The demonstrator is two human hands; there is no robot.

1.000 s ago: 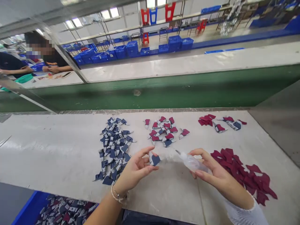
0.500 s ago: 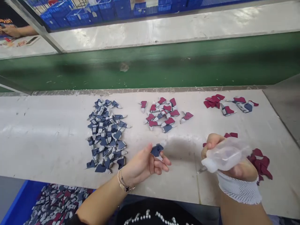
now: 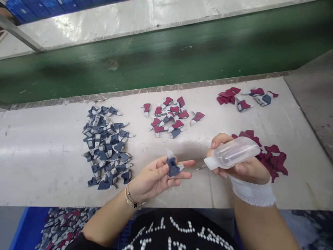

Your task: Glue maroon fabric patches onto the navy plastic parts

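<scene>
Between thumb and fingers, my left hand (image 3: 156, 177) pinches a small navy plastic piece (image 3: 172, 166) with pale grey ends. Its other fingers stretch out beneath the piece. My right hand (image 3: 241, 166) is wrapped round a translucent squeeze bottle (image 3: 235, 153), which lies tilted with its white cap toward the left. A thin metal nozzle tip (image 3: 201, 167) sticks out of the cap, close to the left fingertips and apart from the navy piece. Dark red pieces (image 3: 273, 159) lie on the table just beyond the right hand.
A heap of navy and grey pieces (image 3: 106, 149) covers the table's left part. Red-topped pieces (image 3: 171, 116) lie mid-table; more red pieces (image 3: 229, 95) sit at the far right. Below the front edge stands a blue bin (image 3: 23, 229) of mixed pieces. A green belt (image 3: 145, 66) runs behind.
The navy piece has turned in my left fingers and now shows its hollow side. The bottle has swung level and moved left, its nozzle nearer the piece. My view has shifted.
</scene>
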